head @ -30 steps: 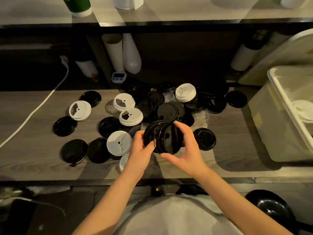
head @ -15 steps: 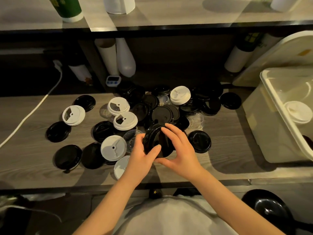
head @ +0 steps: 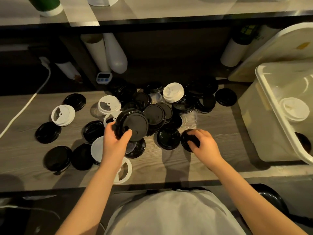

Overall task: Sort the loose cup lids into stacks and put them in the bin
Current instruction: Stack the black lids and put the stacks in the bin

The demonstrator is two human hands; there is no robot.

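While in left hand point(head: 115, 143) — lid stack point(head: 133, 124); tilted

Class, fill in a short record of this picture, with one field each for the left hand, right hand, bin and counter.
left hand: grips a tilted stack of black lids
right hand: fingers curled over a single black lid lying on the counter
bin: at the right, with a white lid inside
counter: black and white lids lying loose
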